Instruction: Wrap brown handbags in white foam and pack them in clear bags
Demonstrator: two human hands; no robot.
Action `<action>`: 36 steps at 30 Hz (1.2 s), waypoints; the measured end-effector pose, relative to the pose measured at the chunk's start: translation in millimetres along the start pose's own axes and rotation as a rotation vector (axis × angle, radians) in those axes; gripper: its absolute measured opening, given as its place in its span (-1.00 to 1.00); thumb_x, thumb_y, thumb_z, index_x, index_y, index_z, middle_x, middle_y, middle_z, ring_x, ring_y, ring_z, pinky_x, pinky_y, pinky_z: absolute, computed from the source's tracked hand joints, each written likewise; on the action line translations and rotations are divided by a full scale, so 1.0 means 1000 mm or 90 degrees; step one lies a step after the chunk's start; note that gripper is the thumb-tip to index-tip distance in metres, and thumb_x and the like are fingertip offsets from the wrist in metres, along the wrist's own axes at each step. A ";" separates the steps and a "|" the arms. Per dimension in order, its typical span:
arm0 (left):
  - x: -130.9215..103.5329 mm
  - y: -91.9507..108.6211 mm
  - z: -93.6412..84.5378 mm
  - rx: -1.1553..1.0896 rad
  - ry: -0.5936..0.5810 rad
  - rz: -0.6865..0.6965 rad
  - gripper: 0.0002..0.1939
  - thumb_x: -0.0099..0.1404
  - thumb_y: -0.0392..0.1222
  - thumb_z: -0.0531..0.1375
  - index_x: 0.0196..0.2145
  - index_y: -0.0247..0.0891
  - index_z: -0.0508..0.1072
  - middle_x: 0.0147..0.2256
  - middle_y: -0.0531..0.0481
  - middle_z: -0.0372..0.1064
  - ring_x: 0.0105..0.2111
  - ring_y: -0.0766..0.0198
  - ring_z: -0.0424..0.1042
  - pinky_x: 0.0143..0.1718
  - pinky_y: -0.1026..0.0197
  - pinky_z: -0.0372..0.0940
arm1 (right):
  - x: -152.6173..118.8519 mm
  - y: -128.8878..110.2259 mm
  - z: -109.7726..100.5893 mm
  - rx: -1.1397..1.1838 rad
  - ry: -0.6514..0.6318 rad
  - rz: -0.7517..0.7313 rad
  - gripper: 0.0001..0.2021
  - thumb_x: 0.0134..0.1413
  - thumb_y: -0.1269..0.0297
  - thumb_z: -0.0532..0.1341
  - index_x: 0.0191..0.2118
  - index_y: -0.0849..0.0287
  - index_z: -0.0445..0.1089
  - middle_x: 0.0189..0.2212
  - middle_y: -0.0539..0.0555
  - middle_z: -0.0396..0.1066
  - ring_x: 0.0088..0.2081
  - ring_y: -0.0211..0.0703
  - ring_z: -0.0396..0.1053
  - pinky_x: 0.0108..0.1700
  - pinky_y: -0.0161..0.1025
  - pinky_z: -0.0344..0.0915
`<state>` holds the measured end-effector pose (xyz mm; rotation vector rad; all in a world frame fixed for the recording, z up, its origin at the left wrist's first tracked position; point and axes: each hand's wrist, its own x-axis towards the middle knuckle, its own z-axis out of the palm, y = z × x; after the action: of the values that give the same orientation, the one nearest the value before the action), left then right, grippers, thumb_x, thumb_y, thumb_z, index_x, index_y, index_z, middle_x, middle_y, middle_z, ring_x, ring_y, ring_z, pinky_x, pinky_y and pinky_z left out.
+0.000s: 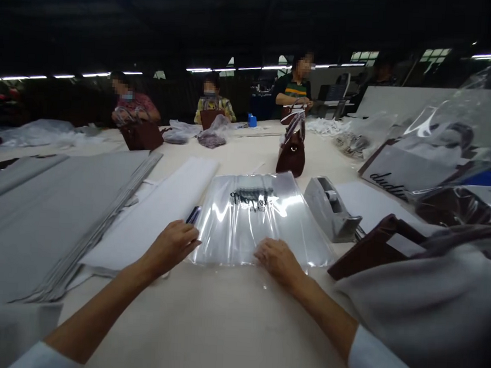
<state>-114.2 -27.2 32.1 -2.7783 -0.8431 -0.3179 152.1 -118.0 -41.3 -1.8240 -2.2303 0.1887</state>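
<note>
Okay, left hand (179,240) and right hand (278,260) sit half-curled at flat clear plastic bags (247,228), lettered end pointing away; can't tell if they're gripping.

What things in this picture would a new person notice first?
First, probably the shiny stack of clear plastic bags with dark lettering, in the middle of the table, with the left hand and right hand at its near edge. Just beyond it stands a small dark red handbag. A grey tape dispenser sits right beside the stack, on its right.
</note>
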 end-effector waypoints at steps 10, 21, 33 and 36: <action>0.017 0.028 -0.017 0.095 0.049 0.151 -0.76 0.26 -0.44 -0.03 -0.26 -0.23 0.37 -0.41 0.01 0.30 -0.39 0.28 0.29 -0.21 0.14 0.22 | -0.046 0.035 -0.010 -0.168 0.072 0.026 -0.79 0.10 0.54 0.04 -0.39 0.23 0.39 -0.37 0.14 0.40 -0.23 -0.07 0.32 -0.03 -0.09 0.11; 0.000 0.074 0.009 0.091 -0.012 -0.015 -0.71 0.34 -0.16 -0.03 -0.52 -0.27 0.25 -0.65 0.09 0.28 -0.68 0.33 0.27 -0.66 0.31 -0.08 | -0.041 -0.073 -0.006 0.031 0.158 -0.273 -0.67 0.14 0.51 -0.04 0.00 0.33 0.26 -0.07 0.18 0.31 -0.01 -0.08 0.21 0.04 -0.17 0.18; 0.005 0.072 -0.021 0.138 0.224 0.020 -0.82 0.25 -0.34 0.09 -0.16 -0.29 0.31 -0.64 0.16 0.20 -0.67 0.39 0.20 -0.60 0.29 0.03 | 0.011 -0.056 -0.003 -0.012 0.120 0.072 -0.71 0.21 0.24 -0.02 -0.22 0.30 0.38 -0.27 0.25 0.40 -0.17 0.02 0.32 -0.04 0.06 0.13; 0.004 0.078 -0.035 0.145 0.319 0.013 -0.73 0.20 -0.33 0.18 -0.12 -0.30 0.31 -0.62 0.15 0.22 -0.63 0.39 0.23 -0.56 0.29 0.06 | 0.028 -0.048 -0.004 -0.007 0.125 0.123 -0.63 0.24 0.17 -0.09 -0.31 0.28 0.38 -0.43 0.20 0.40 -0.31 -0.02 0.36 -0.15 0.01 0.21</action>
<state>-71.5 -97.4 55.0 -2.3372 -0.6723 -0.8151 102.8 -100.7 -22.2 -1.9699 -1.9284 0.0308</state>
